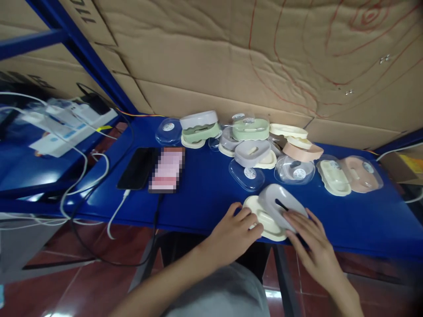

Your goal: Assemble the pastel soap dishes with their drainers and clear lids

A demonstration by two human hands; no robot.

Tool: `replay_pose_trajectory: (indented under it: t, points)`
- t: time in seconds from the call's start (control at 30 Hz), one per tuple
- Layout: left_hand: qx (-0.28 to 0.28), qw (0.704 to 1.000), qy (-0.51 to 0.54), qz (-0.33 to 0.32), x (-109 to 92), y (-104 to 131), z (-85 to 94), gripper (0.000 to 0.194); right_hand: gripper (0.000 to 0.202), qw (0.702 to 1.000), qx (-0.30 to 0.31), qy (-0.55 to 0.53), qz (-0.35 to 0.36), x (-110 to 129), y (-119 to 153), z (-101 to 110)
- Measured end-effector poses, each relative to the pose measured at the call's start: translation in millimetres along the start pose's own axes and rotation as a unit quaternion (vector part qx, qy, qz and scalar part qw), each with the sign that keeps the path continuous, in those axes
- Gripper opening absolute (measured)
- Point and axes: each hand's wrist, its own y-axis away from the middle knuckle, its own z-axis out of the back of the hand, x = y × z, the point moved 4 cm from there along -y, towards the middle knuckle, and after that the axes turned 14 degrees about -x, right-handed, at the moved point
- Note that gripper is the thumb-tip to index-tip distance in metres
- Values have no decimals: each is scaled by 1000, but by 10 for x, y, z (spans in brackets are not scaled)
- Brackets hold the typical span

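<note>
- My left hand [236, 231] was half curled, fingers and thumb holding the left and near rim of the cream dish [271, 226], which lay at the near edge of the blue table [198, 198].
- My right hand [313, 246], at the dish's right, was partly closed, fingers spread across the right end of a grey cover [269, 198] and thumb low at its near side.
- That cover overlapped the dish's far right part, askew and out of line with the rim. I judged the step in hand to be handling these two pieces against each other; whether joining or parting them, I couldn't tell.
- The next move, I thought, called for a steady left hold and a light, level turn of the cover, so neither piece slipped.
- Just beyond the dish lay a clear lid [241, 174].
- Left of the dish, well apart, were a black phone [139, 169] and a lit phone [167, 169].
- Farther behind the dish, a green cover [251, 130] sat among piled pieces.
</note>
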Motion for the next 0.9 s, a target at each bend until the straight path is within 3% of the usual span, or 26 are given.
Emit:
replay_pose_trajectory:
  t: [0.2,0.3,0.5,0.6,0.7,0.9]
  points:
    - [-102,992,-36,72,151,456,329,39,58,992,50,-84,82,493,-199,-317]
    - [-90,994,-42,55,270,550,408,44,56,986,66,-103,113,598,-341,-433]
    - [-91,994,-44,48,419,674,529,31,58,978,99,-115,141,698,-504,-591]
    - [-101,993,-44,50,434,716,554,28,60,975,113,-114,153,694,-533,-648]
    - [-105,992,-26,62,443,730,552,26,56,980,79,-107,146,586,-615,-663]
    - [-126,986,17,111,480,765,591,22,58,1000,23,-9,5,229,-768,-742]
